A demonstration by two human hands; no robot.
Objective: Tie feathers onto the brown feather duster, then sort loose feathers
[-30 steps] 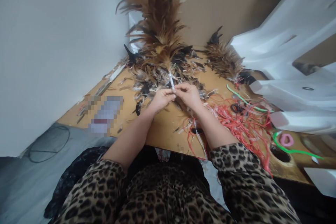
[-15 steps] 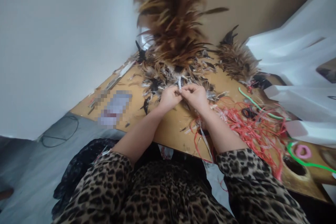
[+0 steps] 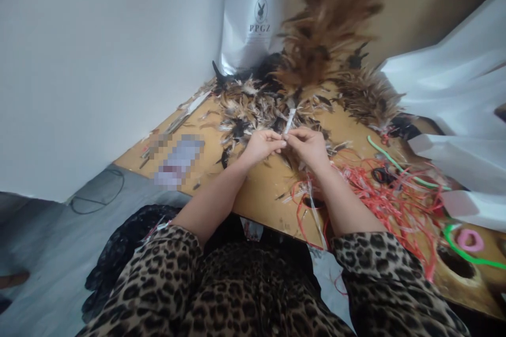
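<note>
A tall brown feather duster [image 3: 332, 26] stands upright in front of me, leaning right and blurred by motion. Its short white wrapped stem [image 3: 290, 120] runs down to my fingers. My right hand [image 3: 310, 148] pinches the stem's lower end between thumb and finger. Against it, my left hand [image 3: 263, 146] is closed too, its thumb and fingertips meeting at the same end; the exact contact is hidden by the fingers. Behind the hands, a heap of loose brown, black and white feathers [image 3: 247, 108] covers part of the wooden table [image 3: 256, 205].
Another feather bundle [image 3: 369, 92] lies at the back right. Tangled red plastic strips [image 3: 379, 195] spread beside my right forearm, with a green cord [image 3: 397, 162] and a pink ring [image 3: 470, 240]. White bags stand behind. A pixelated flat item [image 3: 179, 160] lies left.
The feather duster's plume has swung from nearly upright to a rightward lean, uncovering a white printed bag behind it. Both hands stay together at the stem's end; the view has shifted slightly.
</note>
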